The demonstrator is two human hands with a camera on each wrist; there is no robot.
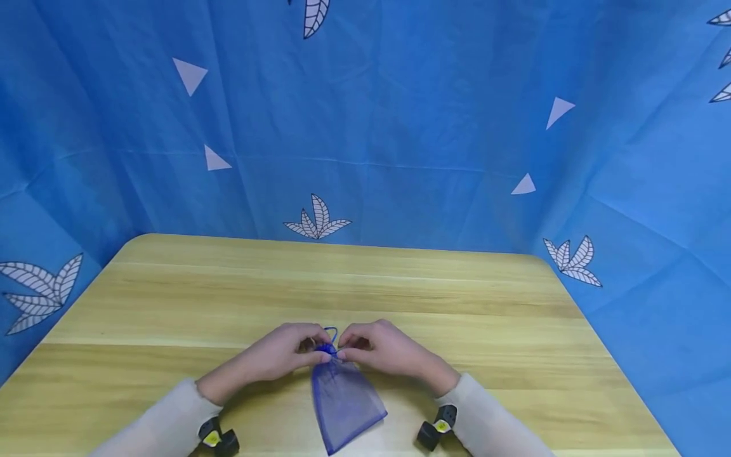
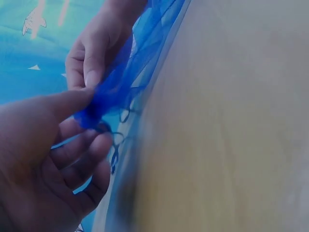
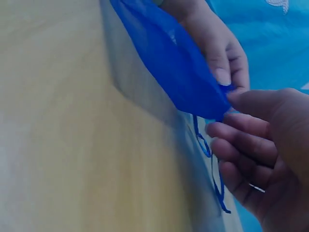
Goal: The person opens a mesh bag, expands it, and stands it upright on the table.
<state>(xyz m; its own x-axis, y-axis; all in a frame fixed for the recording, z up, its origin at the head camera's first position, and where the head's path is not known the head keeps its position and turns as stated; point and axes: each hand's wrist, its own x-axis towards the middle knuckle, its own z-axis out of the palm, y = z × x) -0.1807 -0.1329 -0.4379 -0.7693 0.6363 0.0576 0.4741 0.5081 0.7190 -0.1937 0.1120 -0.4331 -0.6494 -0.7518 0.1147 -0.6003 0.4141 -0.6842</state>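
A sheer blue drawstring pouch (image 1: 347, 406) hangs from both hands near the front of the table, its gathered neck uppermost. My left hand (image 1: 285, 350) pinches the left side of the neck between thumb and fingers. On the other side, my right hand (image 1: 384, 348) pinches the neck close to the left fingertips. A thin blue cord (image 3: 203, 145) dangles in a loop below the neck in the right wrist view. In the left wrist view the bunched fabric (image 2: 99, 104) lies between the two thumbs. Whether anything is inside the pouch I cannot tell.
The wooden table (image 1: 342, 285) has rounded far corners. Behind it and along its sides hangs a blue curtain (image 1: 365, 114) with white leaves and triangles. Each sleeve carries a small black wrist device, one at the left (image 1: 217, 438), one at the right (image 1: 437, 428).
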